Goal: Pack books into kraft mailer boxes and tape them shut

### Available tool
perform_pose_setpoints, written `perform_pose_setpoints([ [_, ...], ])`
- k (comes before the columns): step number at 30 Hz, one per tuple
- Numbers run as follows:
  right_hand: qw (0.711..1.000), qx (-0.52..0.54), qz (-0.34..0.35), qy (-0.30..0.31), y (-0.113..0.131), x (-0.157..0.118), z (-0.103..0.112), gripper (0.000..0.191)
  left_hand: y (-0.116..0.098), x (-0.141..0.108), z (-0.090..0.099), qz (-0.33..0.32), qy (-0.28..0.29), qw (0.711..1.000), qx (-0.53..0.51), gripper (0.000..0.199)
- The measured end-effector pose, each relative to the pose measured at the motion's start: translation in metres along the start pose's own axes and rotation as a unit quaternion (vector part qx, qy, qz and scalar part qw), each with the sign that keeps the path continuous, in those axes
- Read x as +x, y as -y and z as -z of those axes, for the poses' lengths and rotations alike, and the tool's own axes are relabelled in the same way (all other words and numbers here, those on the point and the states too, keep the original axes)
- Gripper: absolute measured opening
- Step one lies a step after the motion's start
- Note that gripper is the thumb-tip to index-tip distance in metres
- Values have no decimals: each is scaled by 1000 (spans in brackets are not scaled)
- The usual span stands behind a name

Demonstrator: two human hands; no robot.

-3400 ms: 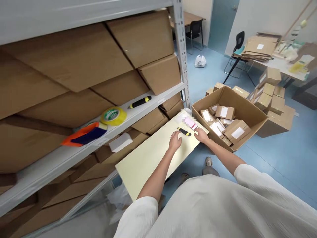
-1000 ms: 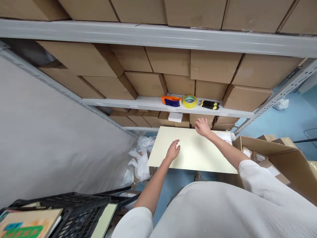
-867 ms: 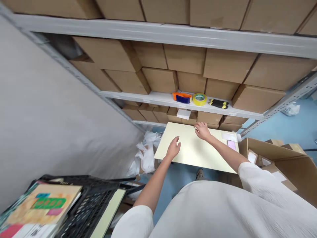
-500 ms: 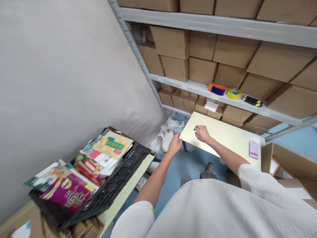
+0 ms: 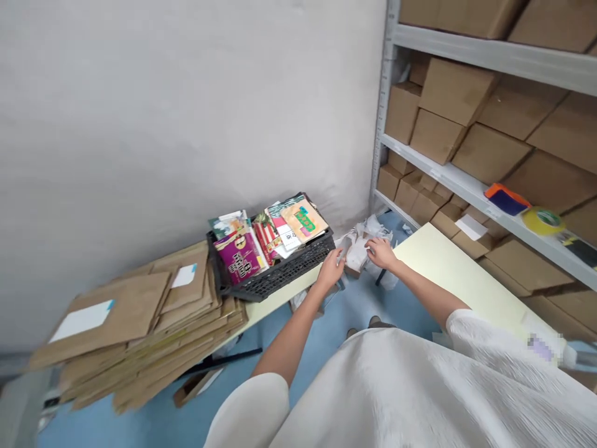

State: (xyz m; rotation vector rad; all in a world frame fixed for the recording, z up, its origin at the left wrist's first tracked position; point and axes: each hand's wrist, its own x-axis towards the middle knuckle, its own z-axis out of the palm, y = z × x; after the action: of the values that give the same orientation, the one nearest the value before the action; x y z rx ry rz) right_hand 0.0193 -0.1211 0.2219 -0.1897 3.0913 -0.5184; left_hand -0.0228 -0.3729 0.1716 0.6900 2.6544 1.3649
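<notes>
My left hand (image 5: 330,269) and my right hand (image 5: 381,253) reach forward on either side of a heap of crumpled white packing material (image 5: 359,246). A small cardboard piece (image 5: 355,261) shows inside that heap. The fingers of both hands are at the heap's edges, and I see nothing clearly gripped. My right forearm passes above the end of a pale yellow board (image 5: 448,267). A blurred pinkish flat object (image 5: 541,348) lies at that board's near right end, beside my sleeve.
A black plastic crate (image 5: 270,274) holds magazines and booklets left of my hands. Flattened kraft mailers (image 5: 140,323) are stacked further left against a grey wall (image 5: 186,124). A metal shelf (image 5: 466,168) holds cardboard boxes, a yellow tape roll (image 5: 543,221) and an orange-blue tool (image 5: 506,199).
The view has swung left, bringing in the wall, crate and mailer stack. My hands have moved off the board to the white packing heap. The shelf now sits at the right.
</notes>
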Motion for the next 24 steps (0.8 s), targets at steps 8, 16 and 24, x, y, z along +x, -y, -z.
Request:
perform_pose_setpoints([
  [8, 990, 23, 137, 21, 51, 66, -12, 26, 23, -32, 48, 54, -109, 992, 35, 40],
  [16, 976, 55, 211, 24, 131, 112, -34, 26, 53, -56, 116, 73, -179, 979, 65, 37],
  [24, 981, 44, 189, 32, 230, 152, -60, 25, 108, -61, 199, 48, -178, 979, 90, 44],
])
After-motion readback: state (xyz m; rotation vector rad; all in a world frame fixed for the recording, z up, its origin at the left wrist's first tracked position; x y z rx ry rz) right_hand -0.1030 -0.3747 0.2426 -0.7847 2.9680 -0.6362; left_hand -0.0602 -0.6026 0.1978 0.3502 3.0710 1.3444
